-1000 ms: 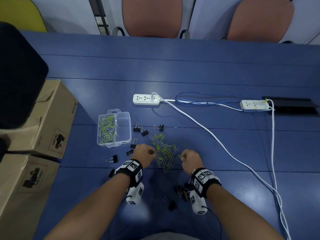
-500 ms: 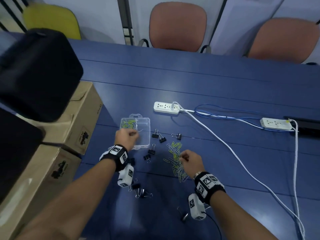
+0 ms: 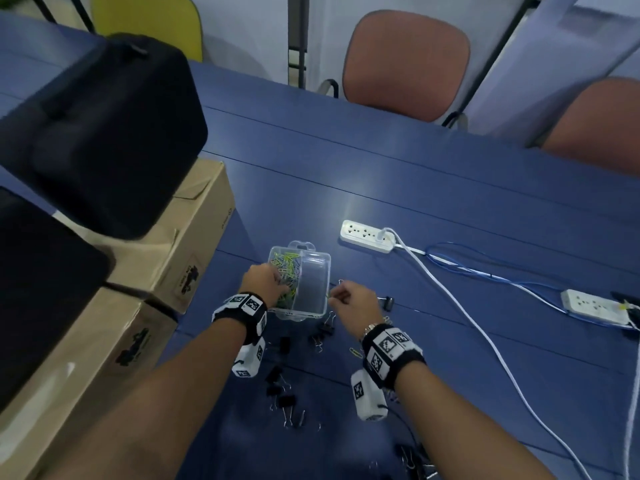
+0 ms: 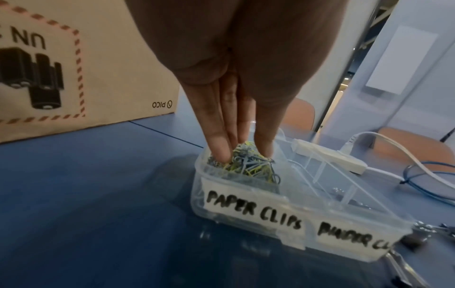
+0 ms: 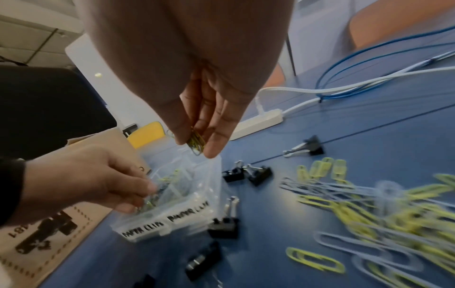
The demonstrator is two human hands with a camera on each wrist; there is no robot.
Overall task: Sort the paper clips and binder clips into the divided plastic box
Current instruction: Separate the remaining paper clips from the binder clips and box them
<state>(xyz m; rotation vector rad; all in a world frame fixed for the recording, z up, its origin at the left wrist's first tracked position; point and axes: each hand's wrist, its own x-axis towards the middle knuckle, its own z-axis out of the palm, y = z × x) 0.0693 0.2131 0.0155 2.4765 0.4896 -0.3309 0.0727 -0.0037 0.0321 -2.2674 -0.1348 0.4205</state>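
Observation:
The clear divided box [image 3: 313,315] [image 4: 246,206] [image 5: 160,228] carries the labels PAPER CLIPS and BINDER CLIPS. Its left compartment is full of yellow and grey paper clips [image 3: 289,268]; the right one looks empty. My left hand [image 3: 277,285] [image 4: 242,154] reaches into the left compartment, and its fingertips [image 4: 221,154] and thumb hold a bunch of paper clips there. My right hand [image 3: 332,299] [image 5: 197,148] pinches a few yellow paper clips just over the box's right edge. A loose paper clip pile [image 5: 369,204] lies to the right. Black binder clips [image 3: 284,400] [image 5: 248,173] are scattered around the box.
Two cardboard boxes [image 3: 194,237] with a black case [image 3: 97,133] on top stand close to the left of the box. Two white power strips [image 3: 367,235] [image 3: 588,304] and their cables [image 3: 467,317] cross the blue table on the right. Chairs stand behind the far edge.
My left hand went from the loose pile to the box and down into the paper clip compartment. My right hand lifted off the pile with clips and moved left to the box's edge.

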